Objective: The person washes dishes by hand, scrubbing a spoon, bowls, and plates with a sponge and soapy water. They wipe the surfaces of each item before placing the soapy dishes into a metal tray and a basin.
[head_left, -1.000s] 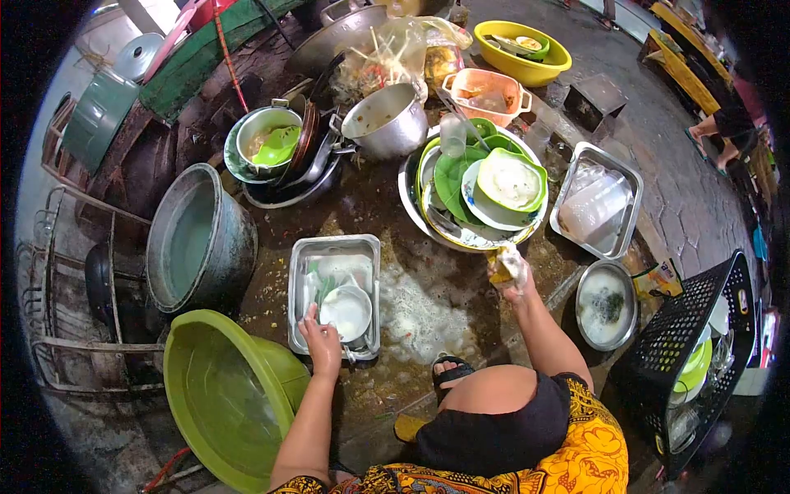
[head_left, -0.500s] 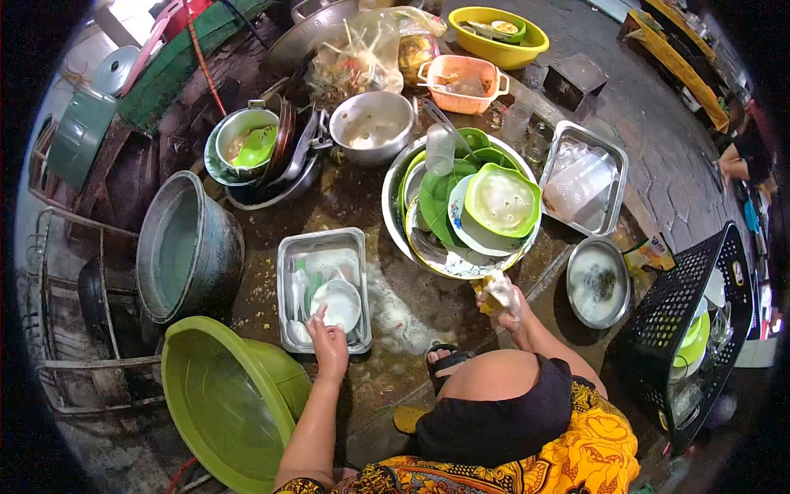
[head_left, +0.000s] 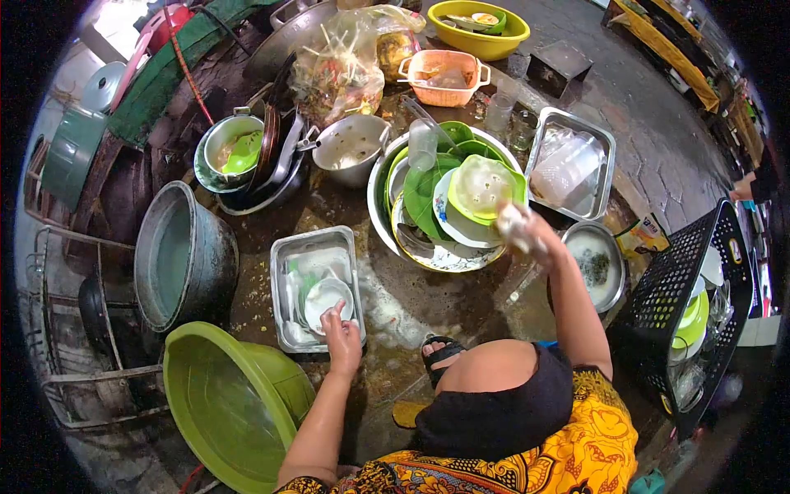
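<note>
My left hand [head_left: 342, 342] is closed at the near rim of a small white bowl [head_left: 326, 298], which sits in a rectangular metal tray [head_left: 277, 255] with soapy water and green-tinted items. Foam covers my right hand [head_left: 536, 244], blurred by motion beside a stack of dishes. In it is a sponge [head_left: 513, 222], white with suds. The stack's top piece is a lime-green square bowl [head_left: 515, 188] with foamy liquid inside. Below it lie a white plate [head_left: 444, 206], green leaf-shaped plates [head_left: 420, 193] and a clear cup [head_left: 422, 146], all in a large round basin [head_left: 376, 193].
A green tub [head_left: 239, 354] and a grey bucket [head_left: 222, 255] stand at left. On the right are a bowl of suds [head_left: 613, 288] and a black crate [head_left: 658, 305] of dishes. Pots [head_left: 350, 156], a bag of scraps [head_left: 337, 74] and an orange container [head_left: 448, 95] line the back.
My right hand has risen from low beside the basin to the lime-green bowl's right edge, carrying the sponge. My left hand stays at the white bowl. The view has shifted slightly.
</note>
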A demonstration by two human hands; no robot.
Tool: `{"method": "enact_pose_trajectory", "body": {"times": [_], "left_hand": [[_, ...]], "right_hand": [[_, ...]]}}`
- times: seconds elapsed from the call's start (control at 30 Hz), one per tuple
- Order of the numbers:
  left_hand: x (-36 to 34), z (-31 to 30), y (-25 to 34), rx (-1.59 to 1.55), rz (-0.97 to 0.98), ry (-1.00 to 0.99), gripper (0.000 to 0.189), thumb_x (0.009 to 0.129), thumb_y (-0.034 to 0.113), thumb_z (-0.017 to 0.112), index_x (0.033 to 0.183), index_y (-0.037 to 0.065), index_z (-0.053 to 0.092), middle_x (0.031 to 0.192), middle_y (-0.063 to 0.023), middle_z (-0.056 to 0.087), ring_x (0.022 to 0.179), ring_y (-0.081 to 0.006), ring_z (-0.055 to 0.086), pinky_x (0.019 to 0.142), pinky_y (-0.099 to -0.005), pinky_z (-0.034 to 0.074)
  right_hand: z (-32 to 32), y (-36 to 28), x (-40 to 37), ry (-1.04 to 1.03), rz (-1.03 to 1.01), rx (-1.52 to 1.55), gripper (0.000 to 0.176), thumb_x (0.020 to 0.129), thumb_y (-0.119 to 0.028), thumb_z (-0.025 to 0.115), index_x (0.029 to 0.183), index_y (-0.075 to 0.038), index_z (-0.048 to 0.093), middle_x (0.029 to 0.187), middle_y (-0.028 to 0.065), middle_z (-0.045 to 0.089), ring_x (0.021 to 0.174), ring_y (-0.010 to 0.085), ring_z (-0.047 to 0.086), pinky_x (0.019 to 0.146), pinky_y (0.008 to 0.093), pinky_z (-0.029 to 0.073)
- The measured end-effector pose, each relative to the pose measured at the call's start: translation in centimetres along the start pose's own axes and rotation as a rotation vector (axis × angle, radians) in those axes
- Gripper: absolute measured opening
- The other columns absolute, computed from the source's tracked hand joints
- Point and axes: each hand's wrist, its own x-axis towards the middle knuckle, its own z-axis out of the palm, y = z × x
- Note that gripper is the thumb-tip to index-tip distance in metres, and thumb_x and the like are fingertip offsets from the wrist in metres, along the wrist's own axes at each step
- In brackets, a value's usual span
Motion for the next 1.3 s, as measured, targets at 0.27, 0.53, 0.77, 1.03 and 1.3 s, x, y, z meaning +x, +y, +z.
{"method": "enact_pose_trajectory", "body": {"times": [0.27, 0.53, 0.77, 1.03, 1.3], "left_hand": [[4.1, 3.5, 7.9, -0.051, 0.217, -0.088, 0.034, 0.079, 0.001, 0.047, 0.112, 0.001, 0.047, 0.1, -0.0137, 0.046, 0.079, -0.0221, 0.048, 0.071, -0.0294, 0.042], [9.8, 10.7, 11.2, -0.223, 0.261, -0.21, 0.027, 0.082, 0.008, 0.048, 0.107, -0.002, 0.049, 0.097, -0.0138, 0.054, 0.081, -0.0228, 0.055, 0.076, -0.0311, 0.044], [13.4, 15.0, 14.5, -0.626, -0.393, -0.489, 0.044, 0.09, 0.03, 0.042, 0.126, 0.005, 0.033, 0.101, -0.0087, 0.049, 0.08, -0.0154, 0.054, 0.064, -0.0267, 0.048], [15.0, 16.8, 14.5, -0.637, -0.419, -0.403, 0.043, 0.09, 0.032, 0.041, 0.126, 0.009, 0.034, 0.107, -0.008, 0.051, 0.086, -0.0157, 0.054, 0.068, -0.0302, 0.047], [13.9, 15.7, 12.8, -1.003, -0.497, -0.346, 0.043, 0.086, 0.045, 0.043, 0.117, 0.015, 0.043, 0.112, -0.002, 0.051, 0.101, -0.0148, 0.051, 0.08, -0.0311, 0.044]], "right_hand": [[-2.4, 0.2, 12.3, 0.228, -0.007, -0.33, 0.051, 0.077, -0.025, 0.054, 0.123, -0.007, 0.041, 0.097, 0.0081, 0.054, 0.086, 0.0189, 0.052, 0.072, 0.0337, 0.044], [-2.0, -0.4, 12.0, 0.039, 0.259, -0.294, 0.033, 0.078, -0.038, 0.054, 0.1, -0.014, 0.058, 0.094, 0.0055, 0.054, 0.081, 0.0188, 0.052, 0.058, 0.0354, 0.044], [0.4, 1.5, 11.7, 0.009, 0.281, -0.378, 0.056, 0.073, -0.041, 0.058, 0.119, -0.01, 0.047, 0.11, 0.009, 0.05, 0.088, 0.0183, 0.052, 0.068, 0.0341, 0.044], [8.8, 0.1, 6.5, 0.26, -0.126, -0.843, 0.051, 0.072, -0.031, 0.056, 0.106, 0.006, 0.047, 0.091, 0.0276, 0.056, 0.086, 0.039, 0.056, 0.073, 0.0422, 0.046], [12.2, 1.6, 6.1, 0.239, -0.565, -0.866, 0.033, 0.08, -0.02, 0.047, 0.105, 0.0, 0.039, 0.089, 0.0284, 0.053, 0.081, 0.0417, 0.054, 0.07, 0.0474, 0.043]]}}
